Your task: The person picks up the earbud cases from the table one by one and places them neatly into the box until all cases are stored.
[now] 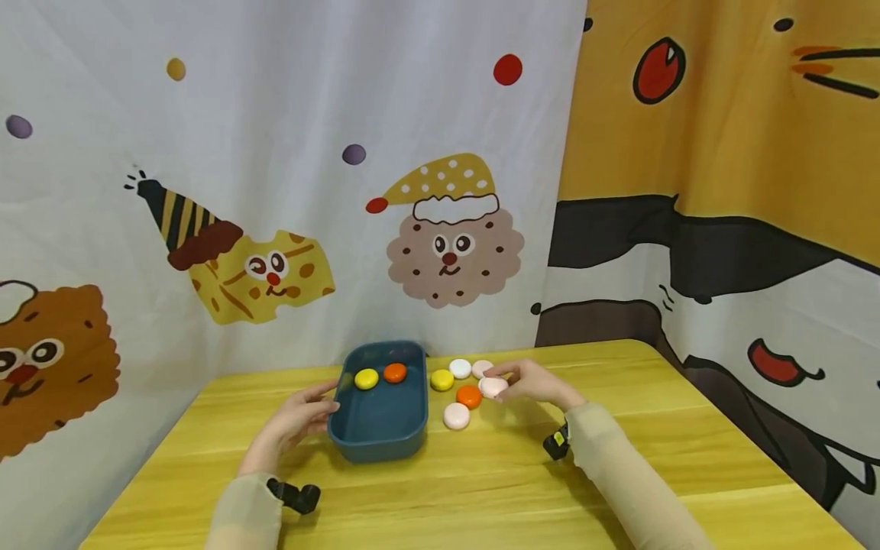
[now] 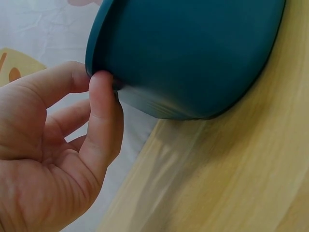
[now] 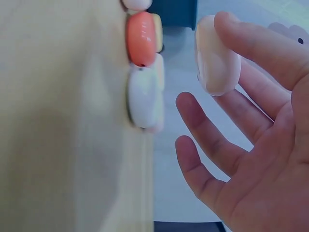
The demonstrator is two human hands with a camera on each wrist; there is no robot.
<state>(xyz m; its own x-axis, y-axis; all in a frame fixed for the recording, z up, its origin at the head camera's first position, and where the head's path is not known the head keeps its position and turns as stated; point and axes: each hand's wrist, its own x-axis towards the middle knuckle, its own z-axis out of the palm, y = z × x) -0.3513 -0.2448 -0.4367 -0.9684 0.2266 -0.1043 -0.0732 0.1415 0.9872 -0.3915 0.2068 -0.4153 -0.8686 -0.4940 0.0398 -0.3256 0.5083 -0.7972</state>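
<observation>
A dark blue rectangular container [image 1: 378,452] holds one yellow piece [image 1: 367,379] and one orange piece [image 1: 395,373] near its far end. My left hand [image 1: 299,418] grips its left side; in the left wrist view, the thumb and forefinger of that hand [image 2: 63,140] pinch the container's rim [image 2: 94,43]. To the container's right, my right hand [image 1: 532,383] pinches a pale, rounded disc [image 1: 492,387]. The right wrist view has this disc [image 3: 217,60] raised off the table between thumb and fingers of the hand [image 3: 265,140], other fingers apart.
Loose discs lie on the wooden table [image 1: 440,504] right of the container: yellow [image 1: 442,380], white [image 1: 460,369], pale pink [image 1: 482,367], orange [image 1: 469,396], and another pale pink [image 1: 457,416] nearest me. A printed curtain [image 1: 275,99] stands behind the table.
</observation>
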